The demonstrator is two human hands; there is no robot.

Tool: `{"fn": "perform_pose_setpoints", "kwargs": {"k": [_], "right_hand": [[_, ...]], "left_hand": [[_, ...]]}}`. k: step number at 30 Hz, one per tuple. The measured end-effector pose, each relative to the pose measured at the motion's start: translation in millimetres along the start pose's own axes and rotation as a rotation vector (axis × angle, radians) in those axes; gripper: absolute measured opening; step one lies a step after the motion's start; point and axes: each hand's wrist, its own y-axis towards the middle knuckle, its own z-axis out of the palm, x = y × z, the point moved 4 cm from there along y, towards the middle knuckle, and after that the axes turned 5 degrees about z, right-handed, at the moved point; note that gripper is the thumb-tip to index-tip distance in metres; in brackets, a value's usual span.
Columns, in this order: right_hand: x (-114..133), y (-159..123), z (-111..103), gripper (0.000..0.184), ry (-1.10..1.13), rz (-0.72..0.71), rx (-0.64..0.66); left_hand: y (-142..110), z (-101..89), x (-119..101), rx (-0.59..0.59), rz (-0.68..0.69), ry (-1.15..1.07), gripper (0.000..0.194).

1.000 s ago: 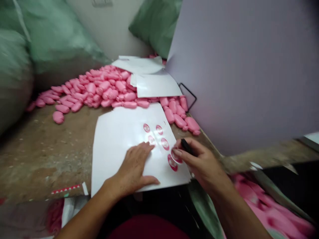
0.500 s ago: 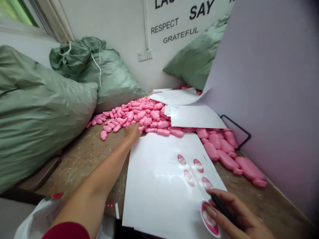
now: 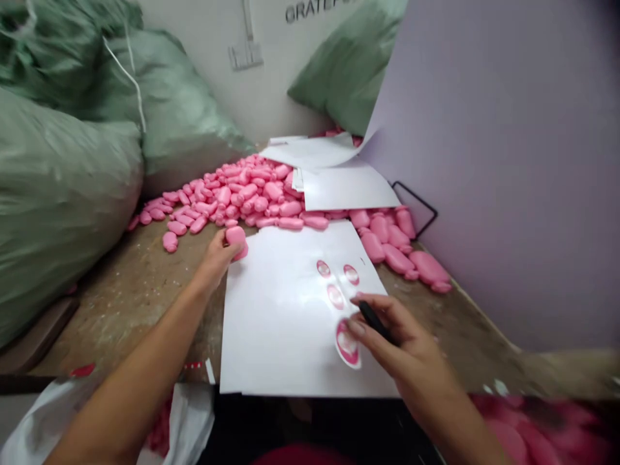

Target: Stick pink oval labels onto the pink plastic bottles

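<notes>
My left hand is closed round a small pink bottle, lifted beside the near edge of the pink pile. In my right hand is a black pen-like tool, and the thumb and fingers also pinch an oval pink-and-white sticker. The sticker hangs over a white sheet. Several smaller oval stickers, among them one pink oval, lie on that sheet near my right fingertips. Just beyond the sheet's far edge lies a heap of pink bottles.
Large green sacks stand at the back left, and another green sack leans at the back right. A pale panel rises on the right behind a black wire bracket. Loose white papers cover part of the pile.
My left hand has come back from the pile with a pink bottle in it. My right hand keeps the tool and sticker over the sheet. The view has tilted down.
</notes>
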Motion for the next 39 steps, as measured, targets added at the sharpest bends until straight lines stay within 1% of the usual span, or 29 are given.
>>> {"fn": "perform_pose_setpoints", "kwargs": {"k": [2, 3, 4, 5, 7, 9, 11, 13, 17, 20, 24, 26, 31, 39], "right_hand": [[4, -3, 12, 0.032, 0.053, -0.014, 0.029], [5, -5, 17, 0.031, 0.067, -0.015, 0.048], [6, -7, 22, 0.031, 0.073, -0.012, 0.074], [6, -9, 26, 0.03, 0.07, -0.009, 0.101], [8, -14, 30, 0.027, 0.045, -0.01, 0.138], [10, -20, 30, 0.025, 0.023, -0.026, 0.154], [13, -25, 30, 0.024, 0.016, -0.033, 0.178], [14, -29, 31, 0.027, 0.031, -0.016, 0.216], [13, -34, 33, 0.031, 0.053, 0.047, 0.254], [12, -35, 35, 0.032, 0.063, 0.057, 0.25], [11, -33, 40, 0.034, 0.081, 0.071, 0.238], [11, -31, 42, 0.034, 0.098, 0.085, 0.236], [10, -30, 46, 0.034, 0.14, 0.103, 0.239], [8, -28, 47, 0.035, 0.136, 0.111, 0.225]], "left_hand": [[-51, 5.9, -8, 0.112, -0.079, -0.262, 0.039], [-76, 11.2, -13, 0.169, -0.144, -0.412, 0.042], [-101, 18.4, -18, 0.219, -0.259, -0.637, 0.044], [-123, 26.1, -24, 0.266, -0.36, -0.814, 0.045], [-157, 41.3, -35, 0.346, -0.514, -1.106, 0.044], [-176, 52.6, -43, 0.389, -0.569, -1.245, 0.038], [-184, 60.4, -46, 0.405, -0.599, -1.334, 0.031], [-186, 65.2, -47, 0.411, -0.622, -1.389, 0.029], [-187, 70.1, -50, 0.407, -0.645, -1.436, 0.041], [-188, 71.6, -54, 0.388, -0.602, -1.432, 0.046], [-188, 70.7, -56, 0.317, -0.503, -1.426, 0.046], [-188, 70.8, -55, 0.311, -0.475, -1.429, 0.045], [-187, 72.7, -53, 0.326, -0.47, -1.428, 0.049], [-187, 74.1, -51, 0.3, -0.484, -1.429, 0.051]]}}
